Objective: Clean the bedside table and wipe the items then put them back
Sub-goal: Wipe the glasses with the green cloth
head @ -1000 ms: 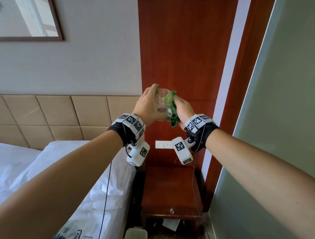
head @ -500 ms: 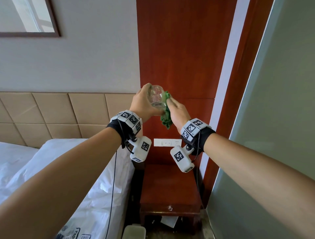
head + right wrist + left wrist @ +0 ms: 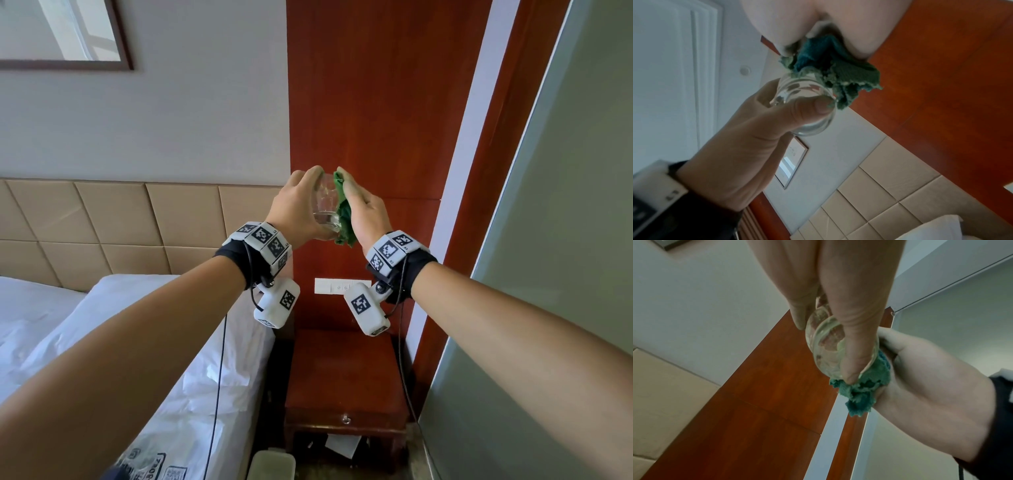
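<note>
Head view: left hand (image 3: pixel 294 209) grips smooth, breakable glass (image 3: pixel 325 205) around its wall; at 3 o'clock, right hand (image 3: pixel 368 212) presses soft cloth (image 3: pixel 344 219).

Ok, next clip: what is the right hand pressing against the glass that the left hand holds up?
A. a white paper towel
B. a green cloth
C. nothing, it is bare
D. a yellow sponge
B: the right hand holds a crumpled green cloth against the side of the clear glass, which the left hand grips in the air above the bedside table; both wrist views show the same.
</note>
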A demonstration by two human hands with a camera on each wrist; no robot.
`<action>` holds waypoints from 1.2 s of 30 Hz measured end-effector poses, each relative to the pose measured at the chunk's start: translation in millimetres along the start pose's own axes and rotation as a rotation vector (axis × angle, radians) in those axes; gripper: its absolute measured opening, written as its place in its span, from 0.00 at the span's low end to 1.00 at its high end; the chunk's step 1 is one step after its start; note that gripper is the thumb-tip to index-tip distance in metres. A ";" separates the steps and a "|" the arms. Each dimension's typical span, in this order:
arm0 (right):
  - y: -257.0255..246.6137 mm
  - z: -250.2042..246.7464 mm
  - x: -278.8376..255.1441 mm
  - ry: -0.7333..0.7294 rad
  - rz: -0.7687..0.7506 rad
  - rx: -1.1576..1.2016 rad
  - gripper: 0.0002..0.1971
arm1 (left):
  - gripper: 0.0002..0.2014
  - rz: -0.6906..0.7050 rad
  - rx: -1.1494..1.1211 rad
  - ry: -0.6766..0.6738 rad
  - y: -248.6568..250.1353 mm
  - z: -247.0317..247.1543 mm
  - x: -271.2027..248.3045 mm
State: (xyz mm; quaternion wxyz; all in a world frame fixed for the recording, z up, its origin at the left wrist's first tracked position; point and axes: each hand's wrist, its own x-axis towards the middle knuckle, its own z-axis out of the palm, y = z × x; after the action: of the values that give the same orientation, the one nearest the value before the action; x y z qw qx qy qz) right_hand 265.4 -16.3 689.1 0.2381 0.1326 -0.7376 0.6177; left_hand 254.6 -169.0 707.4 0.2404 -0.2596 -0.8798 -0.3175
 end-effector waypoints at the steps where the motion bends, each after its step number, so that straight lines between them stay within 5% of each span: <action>1: -1.0 0.8 0.1 0.016 -0.027 0.004 0.19 | 0.56 0.005 0.006 -0.008 -0.3 -1.2 0.4; 6: -4.9 4.5 -2.5 -0.008 -0.292 -0.222 0.18 | 0.57 -0.023 0.007 -0.030 -5.6 -6.0 2.4; 13: 2.3 0.1 -9.9 -0.135 -0.435 -0.407 0.18 | 0.54 -0.104 -0.018 -0.019 -12.1 -5.7 2.5; 18: 3.8 -0.8 -9.0 -0.067 -0.359 -0.342 0.17 | 0.51 -0.097 -0.023 -0.025 -8.6 0.5 -3.2; 23: -0.8 -1.4 1.4 0.012 -0.239 -0.380 0.18 | 0.58 -0.059 0.024 -0.063 -3.7 4.4 -5.8; 27: -1.8 1.9 -1.4 -0.023 -0.295 -0.428 0.18 | 0.58 -0.065 0.032 -0.056 -4.5 -1.2 -3.1; 32: -2.4 5.8 -11.9 -0.180 -0.383 -0.412 0.18 | 0.44 -0.112 -0.043 -0.022 -13.3 -7.9 0.3; 36: -2.2 14.8 -13.0 -0.142 -0.307 -0.314 0.18 | 0.43 -0.102 -0.071 0.010 -17.4 -6.9 -0.2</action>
State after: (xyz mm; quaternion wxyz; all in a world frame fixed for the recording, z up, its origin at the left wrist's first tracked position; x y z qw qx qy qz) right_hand 274.7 -32.5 682.4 0.2943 0.2478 -0.8108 0.4411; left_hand 245.9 -185.3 704.4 0.2187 -0.2211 -0.8788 -0.3618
